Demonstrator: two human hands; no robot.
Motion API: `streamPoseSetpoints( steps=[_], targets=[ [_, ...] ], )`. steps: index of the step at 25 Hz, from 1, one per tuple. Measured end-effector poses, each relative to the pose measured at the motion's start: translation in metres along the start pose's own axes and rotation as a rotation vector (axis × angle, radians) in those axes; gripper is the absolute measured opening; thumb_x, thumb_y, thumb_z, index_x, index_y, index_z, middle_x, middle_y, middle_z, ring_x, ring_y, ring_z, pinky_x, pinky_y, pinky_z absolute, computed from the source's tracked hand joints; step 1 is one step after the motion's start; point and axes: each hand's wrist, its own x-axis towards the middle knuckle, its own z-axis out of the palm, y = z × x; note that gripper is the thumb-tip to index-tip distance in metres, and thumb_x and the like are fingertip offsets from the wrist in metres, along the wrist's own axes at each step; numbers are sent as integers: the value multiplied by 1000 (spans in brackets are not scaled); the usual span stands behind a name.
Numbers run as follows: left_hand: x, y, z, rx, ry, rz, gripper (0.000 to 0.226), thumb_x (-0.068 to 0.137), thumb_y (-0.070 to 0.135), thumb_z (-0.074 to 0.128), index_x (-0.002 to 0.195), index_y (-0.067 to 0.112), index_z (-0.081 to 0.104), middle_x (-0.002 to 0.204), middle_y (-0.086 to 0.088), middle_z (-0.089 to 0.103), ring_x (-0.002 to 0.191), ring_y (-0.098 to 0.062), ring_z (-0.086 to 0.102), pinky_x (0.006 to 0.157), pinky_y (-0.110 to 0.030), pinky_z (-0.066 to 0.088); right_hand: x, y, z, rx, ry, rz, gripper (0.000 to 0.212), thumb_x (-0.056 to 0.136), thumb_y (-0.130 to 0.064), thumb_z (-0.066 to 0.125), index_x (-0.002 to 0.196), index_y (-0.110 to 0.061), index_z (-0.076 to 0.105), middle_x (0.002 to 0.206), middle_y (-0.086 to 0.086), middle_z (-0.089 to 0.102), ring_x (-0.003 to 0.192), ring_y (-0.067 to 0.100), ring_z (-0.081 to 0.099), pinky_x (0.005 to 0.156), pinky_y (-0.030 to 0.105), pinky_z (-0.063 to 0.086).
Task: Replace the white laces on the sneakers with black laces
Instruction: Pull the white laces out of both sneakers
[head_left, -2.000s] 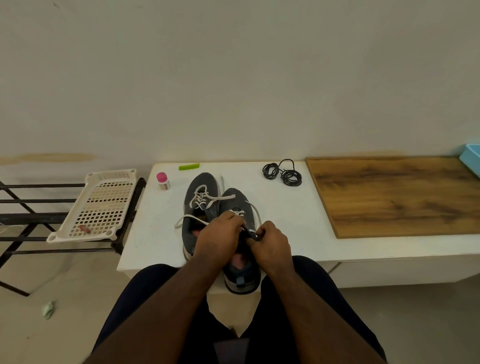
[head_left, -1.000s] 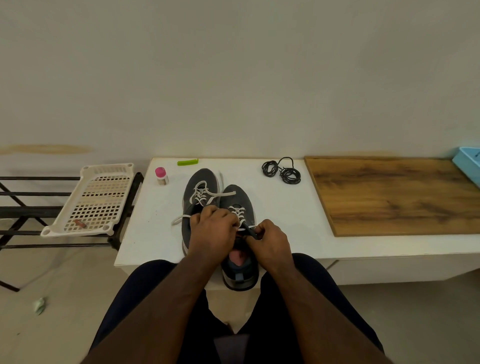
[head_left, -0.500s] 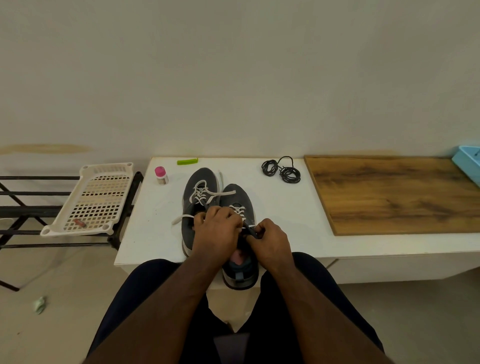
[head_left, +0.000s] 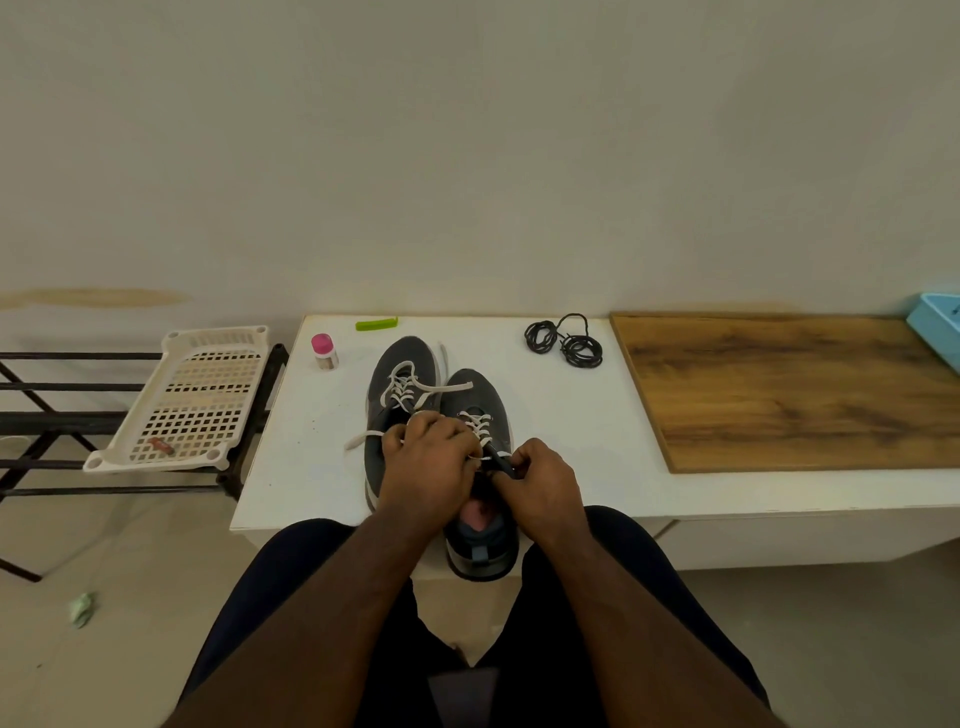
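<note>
Early: both hands' fingers (head_left: 501, 460) pinching white laces (head_left: 480, 423); black laces (head_left: 563, 343) beyond fingers, unused; nothing swapped.

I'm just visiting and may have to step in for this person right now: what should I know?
Left hand and right hand: both pinched on the white lace at the right sneaker, near its top eyelets.
Left sneaker: beside it, white lace loose but threaded.
Black laces: coiled on the white table, untouched.
Done: neither sneaker relaced.
Left: strip both white laces, thread black.
</note>
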Motion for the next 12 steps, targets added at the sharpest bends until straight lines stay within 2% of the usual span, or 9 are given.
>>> streamPoseSetpoints(
  steps=[3, 5, 8, 10, 12],
  targets=[
    [5, -18, -12, -157, 158, -132, 11, 91, 32, 57, 99, 35, 64, 115, 14, 60, 123, -16, 43, 100, -44, 30, 0, -1, 1, 11, 2, 11, 21, 80, -32, 68, 86, -20, 52, 83, -3, 60, 75, 16, 57, 60, 29, 43],
    [4, -27, -15, -177, 192, -237, 15, 91, 35, 58, 105, 37, 62, 120, 12, 58, 125, -17, 41, 101, -45, 30, 0, -1, 1, 11, 3, 15, 21, 79, -31, 69, 86, -19, 52, 82, -3, 60, 75, 17, 56, 61, 31, 43],
    [-3, -14, -12, -73, 22, -128, 41, 86, 47, 57, 127, 44, 55, 140, 17, 46, 137, -18, 27, 108, -50, 24, 0, -2, 1, 12, 3, 7, 21, 80, -30, 69, 85, -19, 52, 81, -3, 60, 73, 17, 57, 62, 32, 45],
    [-4, 0, -3, 0, -36, -17, 35, 89, 49, 54, 123, 43, 59, 139, 20, 47, 138, -16, 26, 109, -48, 22, -1, -2, 0, 11, 3, 2, 21, 81, -32, 69, 86, -20, 53, 82, -4, 60, 73, 15, 57, 62, 31, 46],
    [0, 2, -2, -27, 25, -10, 23, 94, 44, 52, 111, 37, 65, 128, 19, 56, 132, -14, 34, 106, -45, 24, -2, -2, -2, 7, 0, -1, 20, 83, -32, 68, 88, -20, 53, 83, -4, 60, 73, 13, 56, 58, 26, 41]
  ],
)
